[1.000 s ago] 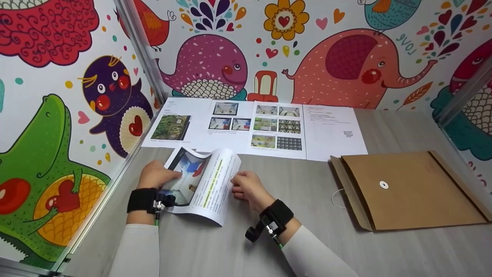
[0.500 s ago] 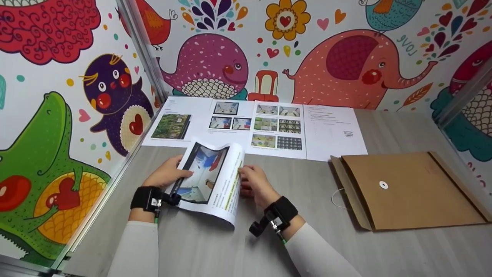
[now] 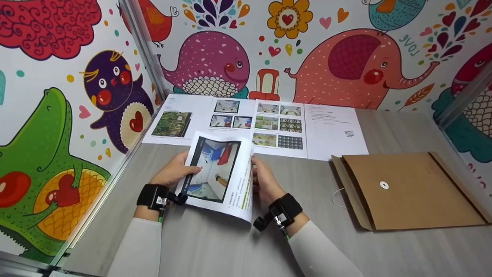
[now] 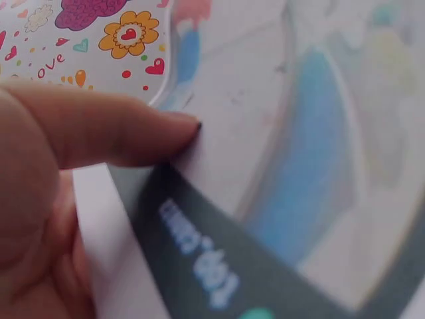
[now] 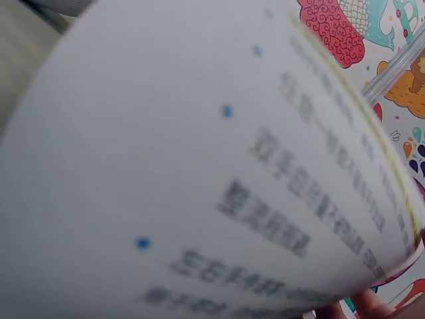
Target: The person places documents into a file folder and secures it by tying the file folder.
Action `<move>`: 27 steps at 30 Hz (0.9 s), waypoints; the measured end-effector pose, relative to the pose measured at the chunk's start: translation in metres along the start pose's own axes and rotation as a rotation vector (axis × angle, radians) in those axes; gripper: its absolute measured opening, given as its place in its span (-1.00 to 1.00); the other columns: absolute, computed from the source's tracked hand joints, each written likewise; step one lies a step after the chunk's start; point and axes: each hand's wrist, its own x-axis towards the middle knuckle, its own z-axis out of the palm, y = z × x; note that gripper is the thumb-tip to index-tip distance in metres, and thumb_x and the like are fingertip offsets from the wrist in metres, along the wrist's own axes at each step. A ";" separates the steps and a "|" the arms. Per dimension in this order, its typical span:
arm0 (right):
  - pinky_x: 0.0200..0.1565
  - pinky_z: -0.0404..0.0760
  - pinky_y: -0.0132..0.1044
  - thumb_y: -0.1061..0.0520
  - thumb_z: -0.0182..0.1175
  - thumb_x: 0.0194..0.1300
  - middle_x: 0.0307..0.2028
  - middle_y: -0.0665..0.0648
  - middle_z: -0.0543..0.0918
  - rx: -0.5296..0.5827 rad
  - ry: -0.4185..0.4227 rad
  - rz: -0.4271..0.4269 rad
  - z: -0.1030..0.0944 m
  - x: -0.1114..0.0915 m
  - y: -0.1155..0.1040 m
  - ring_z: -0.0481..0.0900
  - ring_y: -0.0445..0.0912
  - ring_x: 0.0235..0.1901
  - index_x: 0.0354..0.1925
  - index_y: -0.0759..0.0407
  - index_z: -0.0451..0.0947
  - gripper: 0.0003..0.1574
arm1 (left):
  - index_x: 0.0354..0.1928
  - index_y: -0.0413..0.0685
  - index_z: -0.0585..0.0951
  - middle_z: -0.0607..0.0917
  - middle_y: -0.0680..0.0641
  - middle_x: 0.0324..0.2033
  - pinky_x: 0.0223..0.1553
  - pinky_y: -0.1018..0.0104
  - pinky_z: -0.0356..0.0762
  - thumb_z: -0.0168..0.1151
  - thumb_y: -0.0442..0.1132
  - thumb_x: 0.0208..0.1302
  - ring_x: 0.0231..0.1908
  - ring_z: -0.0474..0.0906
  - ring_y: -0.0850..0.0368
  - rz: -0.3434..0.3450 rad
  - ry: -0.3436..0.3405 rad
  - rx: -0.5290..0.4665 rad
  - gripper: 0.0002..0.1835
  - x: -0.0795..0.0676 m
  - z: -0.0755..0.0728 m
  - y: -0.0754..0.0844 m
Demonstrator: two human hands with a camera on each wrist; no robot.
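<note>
Both hands hold a printed sheet of paper (image 3: 213, 173) above the table, its right side bending downward. It carries a large photo and lines of text with yellow highlighting. My left hand (image 3: 173, 169) pinches the left edge, thumb on the front and fingers behind, as the left wrist view shows with the thumb (image 4: 126, 129) across the photo's dark border. At the opposite edge, my right hand (image 3: 266, 181) grips the paper, thumb at the edge and the other fingers mostly behind it. In the right wrist view the curved text side (image 5: 133, 146) hides most of that hand.
Several printed pages (image 3: 330, 127) lie in a row along the back of the table, against the cartoon wall (image 3: 269, 50). A brown document envelope (image 3: 415, 192) with a white button and string lies at the right. A metal frame post (image 3: 144, 46) stands at the back left corner.
Both hands have lifted the sheet and moved it rightward and away from the body. It has opened out from a curled roll, and its photo now faces up more fully.
</note>
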 end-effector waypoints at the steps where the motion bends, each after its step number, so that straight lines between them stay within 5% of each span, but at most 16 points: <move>1: -0.39 0.56 -0.35 -0.30 -0.08 0.45 -0.37 0.06 0.69 -0.007 0.015 -0.006 -0.002 0.001 -0.001 0.66 -0.12 -0.43 0.06 0.14 0.47 -0.40 | 0.33 -0.27 0.39 0.65 -0.30 0.10 -0.07 0.32 0.63 0.24 -0.36 0.30 -0.10 0.67 0.09 -0.005 0.009 0.010 -0.44 0.000 -0.001 0.000; 10: -0.25 0.48 -0.39 0.00 0.13 0.34 -0.01 0.18 0.52 -0.139 0.184 -0.123 -0.030 0.009 -0.026 0.53 -0.09 -0.19 0.17 0.21 0.35 -0.48 | 0.31 -0.36 0.38 0.64 -0.34 0.10 -0.06 0.35 0.65 0.21 -0.39 0.30 -0.10 0.68 0.11 -0.022 0.023 -0.019 -0.45 0.001 -0.003 -0.002; 17: -0.21 0.63 -0.20 0.00 0.14 0.33 0.21 0.27 0.44 -0.263 0.160 -0.111 -0.076 0.005 -0.051 0.59 0.01 -0.14 0.43 0.16 0.18 -0.22 | 0.30 -0.40 0.37 0.67 -0.30 0.06 -0.08 0.39 0.65 0.19 -0.44 0.27 -0.15 0.67 0.17 0.002 0.053 -0.111 -0.45 0.011 0.007 -0.005; 20: -0.07 0.61 -0.10 -0.01 0.14 0.35 0.29 0.28 0.38 -0.325 0.164 -0.091 -0.092 -0.002 -0.058 0.54 0.07 0.03 0.48 0.10 0.11 -0.17 | 0.28 -0.43 0.37 0.69 -0.23 -0.01 -0.09 0.33 0.68 0.18 -0.49 0.25 -0.17 0.69 0.14 0.012 0.026 -0.188 -0.46 0.019 0.018 -0.007; 27: -0.16 0.57 -0.22 -0.06 0.16 0.33 0.07 0.34 0.51 -0.728 0.287 -0.238 -0.130 -0.022 -0.071 0.53 0.09 -0.08 0.40 0.19 0.21 -0.22 | 0.25 -0.44 0.39 0.73 -0.12 -0.11 -0.15 0.28 0.72 0.10 -0.53 0.23 -0.22 0.72 0.11 0.009 -0.015 -0.303 -0.50 0.037 0.050 0.002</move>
